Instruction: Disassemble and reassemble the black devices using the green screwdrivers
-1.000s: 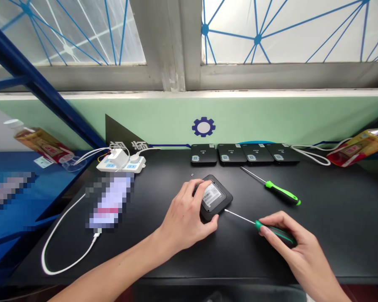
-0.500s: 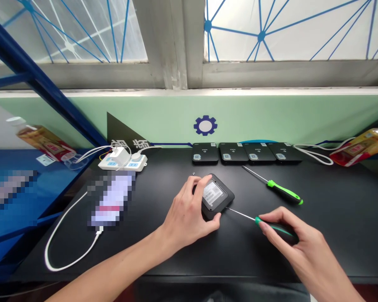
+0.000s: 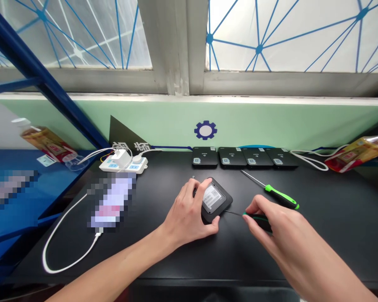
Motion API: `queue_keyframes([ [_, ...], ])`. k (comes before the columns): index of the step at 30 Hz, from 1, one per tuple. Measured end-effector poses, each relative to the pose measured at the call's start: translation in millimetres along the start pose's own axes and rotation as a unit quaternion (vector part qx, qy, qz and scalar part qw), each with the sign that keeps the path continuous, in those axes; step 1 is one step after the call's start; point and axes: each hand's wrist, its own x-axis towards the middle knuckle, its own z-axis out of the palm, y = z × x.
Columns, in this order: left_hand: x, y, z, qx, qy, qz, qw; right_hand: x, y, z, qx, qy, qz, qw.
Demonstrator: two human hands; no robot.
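My left hand grips a small black box by its edges, thumb at the near side and fingers over the far left side. A white label shows on the box's upward face. Closed round the dark handle of a screwdriver with a green collar is my right hand. Its thin shaft points left and reaches the box's near right edge; whether the tip sits in a seam cannot be made out. A second screwdriver, bright green and black, lies on the black table just beyond my right hand.
Several similar black boxes stand in a row along the green back panel. At left are a white power strip, a blurred phone on a white cable and a bottle. Another bottle lies far right.
My right hand has moved left and slightly up, bringing the screwdriver's handle nearer the box; less of its shaft shows. My left hand still holds the box in about the same place. The view has tilted slightly.
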Motion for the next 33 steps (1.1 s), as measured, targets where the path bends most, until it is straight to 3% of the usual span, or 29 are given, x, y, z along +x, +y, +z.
queue_keyframes([
  [12,2,-1,-1.3,0.013,-0.012,0.014,1.000,-7,13,10,0.062,0.038,0.019,0.997],
  [19,3,-3,0.0,0.017,-0.004,0.020,1.000,-37,24,48,0.128,0.133,0.079,0.980],
  [25,2,0,0.3,0.010,-0.001,0.011,1.000,-58,30,82,0.175,0.152,0.160,0.960],
  [30,1,4,1.4,-0.005,-0.004,0.005,1.000,-57,15,96,0.194,0.184,0.221,0.938],
  [33,1,4,1.8,-0.016,0.003,-0.001,1.000,-58,11,98,0.182,0.201,0.223,0.936],
])
